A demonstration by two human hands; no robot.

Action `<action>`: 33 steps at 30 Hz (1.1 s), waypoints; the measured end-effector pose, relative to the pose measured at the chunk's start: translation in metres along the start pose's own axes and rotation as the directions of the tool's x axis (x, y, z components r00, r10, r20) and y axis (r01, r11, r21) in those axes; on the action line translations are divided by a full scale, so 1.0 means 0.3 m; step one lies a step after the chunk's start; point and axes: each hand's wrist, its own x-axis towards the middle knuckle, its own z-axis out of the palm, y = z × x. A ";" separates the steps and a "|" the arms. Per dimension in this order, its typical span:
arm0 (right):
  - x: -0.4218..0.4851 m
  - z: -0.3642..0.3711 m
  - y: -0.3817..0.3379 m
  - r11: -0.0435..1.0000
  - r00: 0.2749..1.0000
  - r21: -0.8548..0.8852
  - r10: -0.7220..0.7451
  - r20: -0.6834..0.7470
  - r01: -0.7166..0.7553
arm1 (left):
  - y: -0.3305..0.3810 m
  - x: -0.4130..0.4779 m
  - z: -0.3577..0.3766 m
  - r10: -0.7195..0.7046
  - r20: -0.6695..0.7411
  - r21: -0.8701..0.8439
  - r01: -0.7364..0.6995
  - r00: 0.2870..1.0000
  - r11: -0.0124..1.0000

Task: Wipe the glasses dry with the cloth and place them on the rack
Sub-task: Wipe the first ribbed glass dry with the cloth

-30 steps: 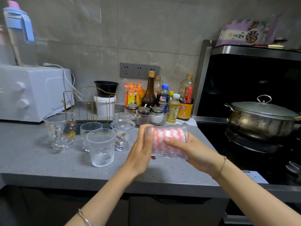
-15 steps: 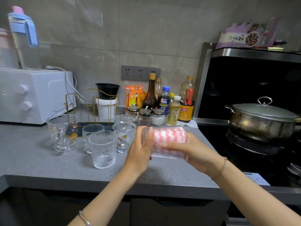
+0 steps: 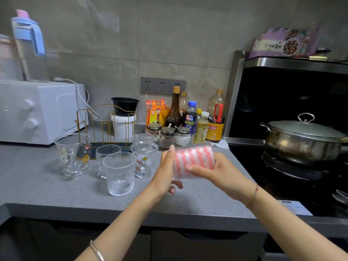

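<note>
Above the counter edge, the ribbed glass lies on its side between both hands, slightly lower and further left than a second ago. Its rim is hidden by my left hand; the pink-striped cloth shows only through the glass wall, so its full extent is unclear. My left palm caps the glass opening, fingers extended upward. My right hand cradles the glass from below, its fingers curled closed around the body. Five more glasses stand left of my hands, just in front of the gold rack.
</note>
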 end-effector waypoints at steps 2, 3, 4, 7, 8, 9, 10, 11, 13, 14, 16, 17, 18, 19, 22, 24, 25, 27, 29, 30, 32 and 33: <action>-0.002 0.007 -0.001 0.999 0.999 -0.047 -0.028 -0.035 0.026 | 0.001 0.009 -0.007 -0.097 0.030 -0.078 0.099 0.995 0.992; -0.002 0.013 -0.001 0.998 0.998 -0.053 -0.041 -0.057 0.038 | 0.000 0.013 -0.006 -0.116 0.023 -0.102 0.117 0.993 0.988; -0.002 0.018 -0.002 0.998 0.996 -0.051 -0.048 -0.081 0.044 | 0.003 0.015 -0.001 -0.128 -0.001 -0.120 0.127 0.992 0.985; 0.005 0.025 -0.001 0.999 0.993 0.005 -0.034 -0.110 0.035 | 0.000 0.024 0.012 -0.075 -0.143 -0.054 0.068 0.987 0.996; 0.005 0.024 -0.006 0.999 0.995 0.040 -0.019 -0.094 0.023 | -0.004 0.021 0.014 -0.025 -0.179 -0.019 0.022 0.984 1.000; 0.005 0.020 -0.009 0.997 0.998 0.078 -0.003 -0.068 0.008 | -0.009 0.019 0.015 0.044 -0.197 0.023 -0.040 0.979 0.999; 0.005 0.015 -0.015 0.993 0.999 0.115 0.015 -0.034 -0.011 | -0.012 0.010 0.013 0.110 -0.203 0.070 -0.098 0.973 0.993; 0.006 0.009 -0.018 0.987 0.999 0.155 0.033 0.000 -0.033 | -0.020 0.005 0.009 0.195 -0.198 0.112 -0.176 0.961 0.978; 0.007 -0.004 -0.018 0.966 0.996 0.246 0.068 0.061 -0.081 | -0.033 -0.004 0.004 0.367 -0.155 0.181 -0.339 0.917 0.923; 0.007 -0.007 -0.018 0.953 0.993 0.287 0.079 0.091 -0.102 | -0.040 -0.005 0.004 0.441 -0.128 0.219 -0.409 0.888 0.886; 0.005 -0.010 -0.013 0.941 0.988 0.316 0.082 0.127 -0.119 | -0.052 -0.004 0.003 0.524 -0.088 0.300 -0.480 0.847 0.825; 0.005 -0.011 -0.010 0.945 0.989 0.308 0.075 0.127 -0.111 | -0.056 -0.003 0.000 0.550 -0.077 0.321 -0.502 0.831 0.803; 0.004 -0.010 -0.008 0.950 0.991 0.298 0.064 0.115 -0.095 | -0.053 -0.006 -0.003 0.564 -0.069 0.323 -0.516 0.823 0.793; 0.005 -0.011 -0.006 0.953 0.994 0.292 0.050 0.094 -0.076 | -0.045 -0.013 -0.005 0.557 -0.063 0.309 -0.515 0.828 0.800; 0.005 -0.008 -0.004 0.960 0.998 0.277 0.035 0.053 -0.049 | -0.014 -0.014 0.001 0.426 -0.047 0.216 -0.407 0.903 0.887; 0.006 -0.004 -0.004 0.989 1.000 0.150 0.012 0.001 -0.012 | -0.002 0.009 -0.002 0.247 -0.025 0.134 -0.241 0.969 0.961; 0.006 -0.002 -0.005 0.997 1.000 0.076 -0.004 -0.031 0.006 | 0.006 0.018 -0.005 0.149 -0.010 0.093 -0.147 0.989 0.985; 0.003 0.005 -0.008 0.999 0.996 0.008 -0.033 -0.078 0.033 | 0.019 0.025 -0.012 -0.009 0.022 -0.008 0.010 1.000 1.000; 0.001 0.015 -0.010 0.997 0.993 -0.042 -0.068 -0.099 0.064 | 0.021 0.023 -0.015 -0.084 0.036 -0.112 0.088 0.996 0.990; 0.000 0.021 -0.012 0.994 0.991 -0.077 -0.089 -0.102 0.082 | 0.022 0.025 -0.010 -0.103 0.020 -0.131 0.105 0.994 0.986; 0.003 0.029 -0.014 0.988 0.990 -0.116 -0.109 -0.092 0.099 | 0.018 0.031 0.002 -0.105 -0.057 -0.149 0.095 0.993 0.984; 0.005 0.031 -0.015 0.990 0.991 -0.107 -0.103 -0.087 0.093 | 0.016 0.033 0.006 -0.094 -0.094 -0.137 0.081 0.991 0.987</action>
